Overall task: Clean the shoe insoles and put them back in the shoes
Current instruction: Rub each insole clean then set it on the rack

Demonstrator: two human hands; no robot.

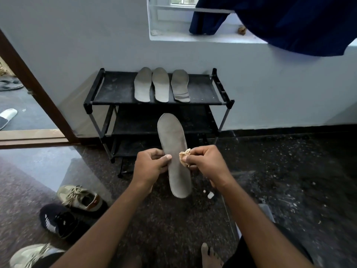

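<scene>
Left forearm enters from lower centre, wrist bent inward. Here the left hand [150, 167] grips the grey insole [172, 136] at its left edge near mid-length, fingers curled behind, thumb flat across the face. Held clear of the floor [289, 171], lengthwise, heel end toward the person, toe end out in front of the shoe rack [108, 93]. A crumpled tan cloth [184, 156] sits against the insole's right edge, pinched in the fingertips of the right hand [206, 163], knuckles up, forearm coming in from lower right. Floor at left: beige sneaker [81, 198], black sneaker [56, 221] just beside it, with white side marks too blurred to read as lettering. On the rack's top shelf, three more insoles [161, 85] lie side by side.
</scene>
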